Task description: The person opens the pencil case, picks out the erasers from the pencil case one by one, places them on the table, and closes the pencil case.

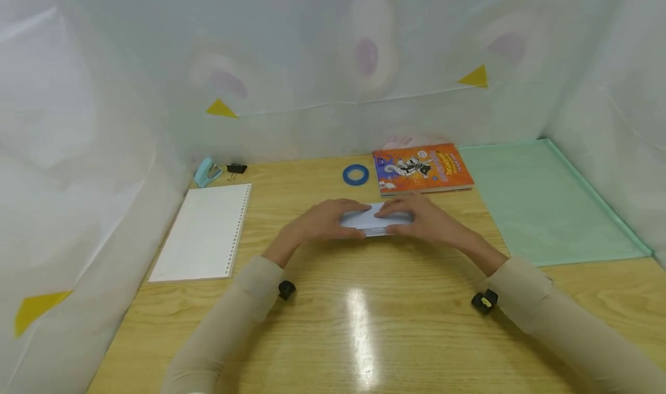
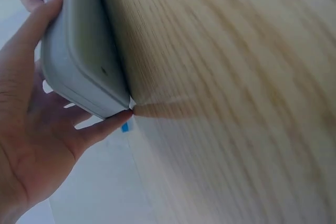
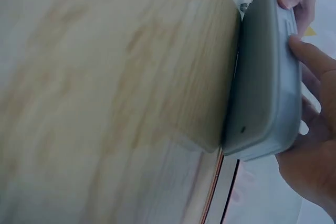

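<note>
A pale blue-grey, round-cornered plastic case (image 1: 376,216), its lid closed, is on the wooden table in front of me. My left hand (image 1: 326,219) grips its left end, with the thumb on the near side. At the opposite end, my right hand (image 1: 425,220) holds it the same way. In the left wrist view the left hand's fingers reach around the case (image 2: 89,45) at its end and far side. The right wrist view shows the near wall of the case (image 3: 254,90) close to the tabletop. Its contents are hidden.
An orange book (image 1: 424,171) and a blue tape roll (image 1: 356,175) lie behind the case. Left are a white punched-hole pad (image 1: 203,232), a light-blue stapler-like tool (image 1: 205,173) and a black binder clip (image 1: 236,168). A green translucent sheet (image 1: 557,203) lies right.
</note>
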{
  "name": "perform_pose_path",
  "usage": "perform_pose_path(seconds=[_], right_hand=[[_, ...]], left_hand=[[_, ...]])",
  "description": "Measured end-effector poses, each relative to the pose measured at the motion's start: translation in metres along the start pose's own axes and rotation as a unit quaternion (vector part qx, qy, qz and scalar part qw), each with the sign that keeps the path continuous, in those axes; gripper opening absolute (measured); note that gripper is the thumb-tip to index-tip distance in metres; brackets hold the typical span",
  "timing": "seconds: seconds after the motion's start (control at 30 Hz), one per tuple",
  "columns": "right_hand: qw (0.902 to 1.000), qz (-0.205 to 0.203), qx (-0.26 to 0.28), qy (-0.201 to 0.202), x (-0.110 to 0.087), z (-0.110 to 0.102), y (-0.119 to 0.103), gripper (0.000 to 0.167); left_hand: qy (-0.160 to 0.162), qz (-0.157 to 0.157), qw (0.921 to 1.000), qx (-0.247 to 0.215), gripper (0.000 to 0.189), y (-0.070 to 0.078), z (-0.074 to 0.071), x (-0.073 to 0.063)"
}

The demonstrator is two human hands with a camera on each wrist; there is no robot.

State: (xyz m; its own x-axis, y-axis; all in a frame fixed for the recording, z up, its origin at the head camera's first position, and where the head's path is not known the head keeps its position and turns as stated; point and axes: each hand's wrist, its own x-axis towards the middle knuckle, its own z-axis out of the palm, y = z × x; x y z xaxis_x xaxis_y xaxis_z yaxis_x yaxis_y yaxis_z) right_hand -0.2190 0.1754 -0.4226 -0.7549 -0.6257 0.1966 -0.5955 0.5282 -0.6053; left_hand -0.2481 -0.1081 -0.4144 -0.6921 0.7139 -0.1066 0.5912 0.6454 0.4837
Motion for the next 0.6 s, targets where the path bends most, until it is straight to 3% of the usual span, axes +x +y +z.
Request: perform_pose_path(seconds=[0.2, 0.6], right_hand=[[0.9998, -0.014, -0.009, -0.009, 0.008, 0.000, 0.003, 0.044], [0.9915, -0.090, -0.089, -0.032, 0.012, -0.008, 0.003, 0.041]], left_hand=[[0.004, -0.010, 0.9988, -0.047, 0.067, -0.006, -0.002, 0.000], [0.009, -0.002, 0.9986, -0.051, 0.063, -0.010, -0.002, 0.006]])
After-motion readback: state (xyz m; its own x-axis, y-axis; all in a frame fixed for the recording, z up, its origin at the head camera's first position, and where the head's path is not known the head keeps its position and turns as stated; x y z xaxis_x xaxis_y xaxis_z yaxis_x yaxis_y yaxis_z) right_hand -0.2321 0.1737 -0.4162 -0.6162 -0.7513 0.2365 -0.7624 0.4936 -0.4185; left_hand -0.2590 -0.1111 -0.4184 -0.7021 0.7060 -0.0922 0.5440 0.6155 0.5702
